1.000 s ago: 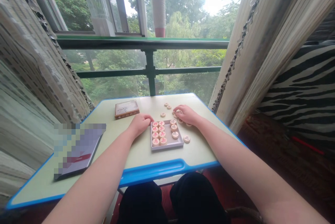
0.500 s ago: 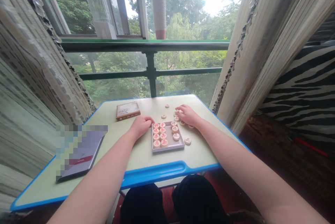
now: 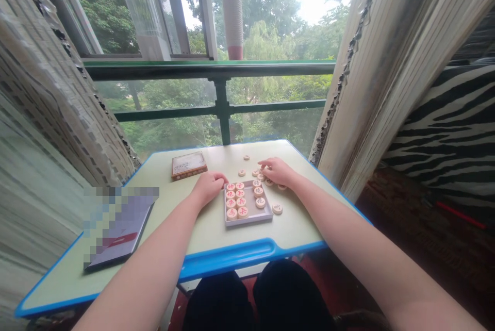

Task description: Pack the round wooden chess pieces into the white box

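A shallow grey tray (image 3: 255,215) lies on the pale green table (image 3: 216,228) and holds several round wooden chess pieces with red characters. My left hand (image 3: 209,186) rests curled against the tray's left edge, steadying it. My right hand (image 3: 275,170) lies just behind the tray's far right corner, fingers bent over a few loose pieces (image 3: 256,172) on the table. Whether it grips one I cannot make out. One loose piece (image 3: 277,209) lies to the right of the tray, others (image 3: 246,157) farther back.
A flat lidded box (image 3: 188,164) sits at the back left of the table. A dark tablet-like slab (image 3: 116,238) lies at the front left. The table has a blue rim (image 3: 232,256). A window railing (image 3: 216,68) stands behind, curtains at both sides.
My right hand has shifted a little among the loose pieces behind the tray. The left hand has stayed at the tray's edge. The camera has tilted slightly.
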Motion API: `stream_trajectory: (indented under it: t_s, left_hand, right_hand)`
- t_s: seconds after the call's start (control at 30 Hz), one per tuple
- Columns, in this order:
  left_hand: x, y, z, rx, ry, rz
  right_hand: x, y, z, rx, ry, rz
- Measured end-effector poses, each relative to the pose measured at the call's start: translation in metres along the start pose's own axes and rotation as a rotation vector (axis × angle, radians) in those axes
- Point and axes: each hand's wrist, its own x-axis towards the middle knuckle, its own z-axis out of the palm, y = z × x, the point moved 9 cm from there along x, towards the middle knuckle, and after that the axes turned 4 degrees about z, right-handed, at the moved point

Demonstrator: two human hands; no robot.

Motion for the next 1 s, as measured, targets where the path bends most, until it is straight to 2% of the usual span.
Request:
stream_trajectory:
  t_s: [0.2,0.37,0.63,0.8,1.0]
  left_hand:
    - [-0.001,-0.001,0.001,-0.026,0.005,-0.003]
    - [-0.001,-0.008,-0.005,-0.074,0.068,-0.059]
    - [0.0,-0.009,-0.008,-0.055,0.084,-0.061]
    - [-0.001,-0.009,-0.008,-0.036,0.078,-0.056]
    - [-0.001,-0.009,-0.008,-0.023,0.071,-0.052]
  right_hand:
    - [0.0,0.002,-0.002,-0.061,-0.007,0.032]
    - [-0.002,0.002,-0.004,-0.057,-0.005,0.051]
    - [-0.005,0.023,-0.021,-0.094,0.03,0.178]
    - [-0.011,0.035,-0.017,-0.108,-0.052,0.258]
    - [-0.011,0.033,-0.017,-0.101,-0.043,0.27]
